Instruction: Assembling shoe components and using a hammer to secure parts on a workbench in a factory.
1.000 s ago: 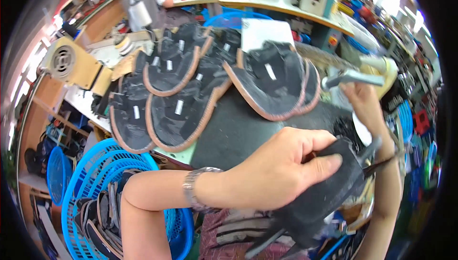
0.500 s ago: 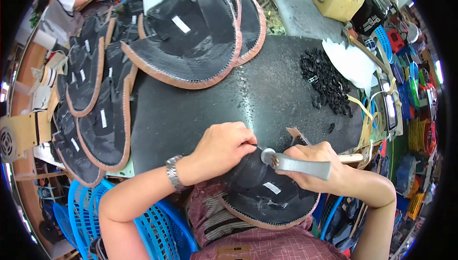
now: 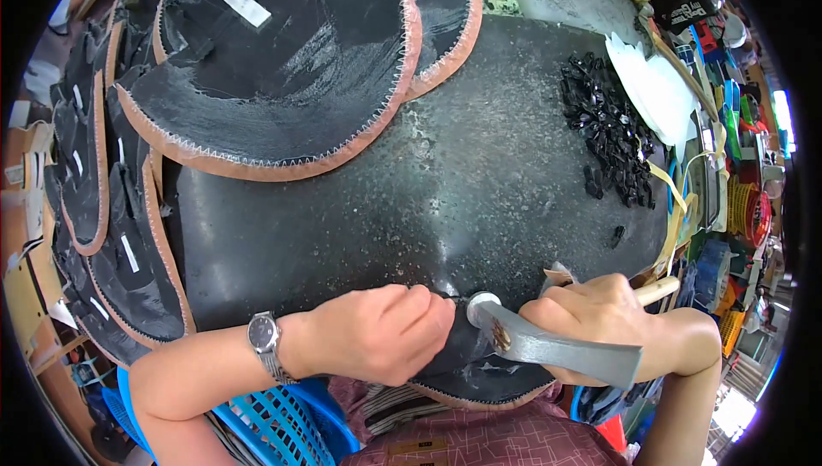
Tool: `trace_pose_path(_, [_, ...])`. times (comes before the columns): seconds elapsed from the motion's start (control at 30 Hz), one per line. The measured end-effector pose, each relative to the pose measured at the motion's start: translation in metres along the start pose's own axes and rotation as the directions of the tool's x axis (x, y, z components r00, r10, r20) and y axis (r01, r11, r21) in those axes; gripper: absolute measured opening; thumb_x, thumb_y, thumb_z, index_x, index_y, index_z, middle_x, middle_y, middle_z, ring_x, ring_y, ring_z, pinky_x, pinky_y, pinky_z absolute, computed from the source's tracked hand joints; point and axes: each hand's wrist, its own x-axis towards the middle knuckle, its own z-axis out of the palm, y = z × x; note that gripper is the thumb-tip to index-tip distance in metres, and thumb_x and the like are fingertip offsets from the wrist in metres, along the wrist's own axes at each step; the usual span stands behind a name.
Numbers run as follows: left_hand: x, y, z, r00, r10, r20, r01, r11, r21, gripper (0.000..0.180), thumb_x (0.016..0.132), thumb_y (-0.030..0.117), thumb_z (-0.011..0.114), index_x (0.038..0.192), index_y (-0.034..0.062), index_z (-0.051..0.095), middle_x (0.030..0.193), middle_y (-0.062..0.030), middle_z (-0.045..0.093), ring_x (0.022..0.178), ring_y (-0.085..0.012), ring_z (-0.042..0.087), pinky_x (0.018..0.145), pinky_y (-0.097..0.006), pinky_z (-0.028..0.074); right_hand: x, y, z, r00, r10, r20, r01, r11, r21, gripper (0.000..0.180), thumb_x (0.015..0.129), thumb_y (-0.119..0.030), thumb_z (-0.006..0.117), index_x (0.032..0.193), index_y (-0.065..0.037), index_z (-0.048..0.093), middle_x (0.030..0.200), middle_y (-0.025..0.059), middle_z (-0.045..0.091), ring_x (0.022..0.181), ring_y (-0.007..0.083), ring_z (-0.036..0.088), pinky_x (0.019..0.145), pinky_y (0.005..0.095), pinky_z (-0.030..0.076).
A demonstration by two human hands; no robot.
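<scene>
My right hand (image 3: 591, 316) is wrapped round a hammer (image 3: 569, 350), whose pale wooden handle sticks out to the right. The round face of its grey metal head points left. Beneath it lies a black shoe upper (image 3: 488, 383) with a tan stitched edge, partly over my lap and partly hidden by my hands. My left hand (image 3: 390, 333) is closed just left of the hammer face, its fingers curled. Something thin and dark shows by its fingertips, but I cannot make out what they hold. A metal watch (image 3: 265, 338) is on my left wrist.
Large black uppers (image 3: 282, 115) with tan edges overlap at the table's far left, beside a stack of more uppers (image 3: 141, 286). Small shiny black pieces (image 3: 608, 132) are heaped at right, next to white crumpled sheeting (image 3: 651, 94). Blue plastic baskets (image 3: 282, 419) stand below the table edge.
The view has shifted closer to the table. My left hand has drawn down and slightly left, its fingers now curled into a fist. My right hand still grips the hammer near the upper.
</scene>
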Motion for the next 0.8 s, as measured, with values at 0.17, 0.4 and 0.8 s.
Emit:
trace_pose_path(0.17, [0.000,0.011,0.000,1.000,0.009,-0.002,-0.008,0.984,0.179,0.026,0.064,0.012,0.060,0.081,-0.0075,0.063,0.085,-0.0117,0.059,0.071,-0.0187,0.054,0.057,-0.025,0.045,0.010,-0.008,0.005,1.000,0.009,-0.021,-0.012,0.988,-0.153,0.027,0.068,-0.016,0.061,0.088,-0.004,0.048,0.065,0.0028,0.043,0.051,0.0176,0.055,0.040,0.0307,0.044])
trace_pose_path(0.4, [-0.008,0.027,-0.003,0.880,-0.473,-0.036,0.465,0.876,-0.128,0.026,0.068,0.017,0.067,0.091,0.0048,0.069,0.082,0.0005,0.058,0.065,-0.0136,0.054,0.052,-0.025,0.039,0.010,-0.006,0.011,0.998,0.055,-0.032,-0.058,0.990,-0.126,0.022,0.070,-0.015,0.061,0.085,-0.006,0.048,0.063,0.0033,0.043,0.050,0.0176,0.055,0.040,0.0324,0.045])
trace_pose_path(0.8, [0.010,0.048,-0.001,0.980,-0.157,0.120,0.084,0.882,0.463,0.023,0.078,0.010,0.055,0.087,-0.0063,0.067,0.077,-0.0076,0.057,0.061,-0.0158,0.052,0.055,-0.024,0.041,0.024,-0.006,-0.011,0.997,-0.041,-0.060,0.027,0.977,-0.211,0.024,0.064,-0.018,0.060,0.082,-0.004,0.053,0.063,0.0018,0.041,0.049,0.0147,0.053,0.043,0.0295,0.047])
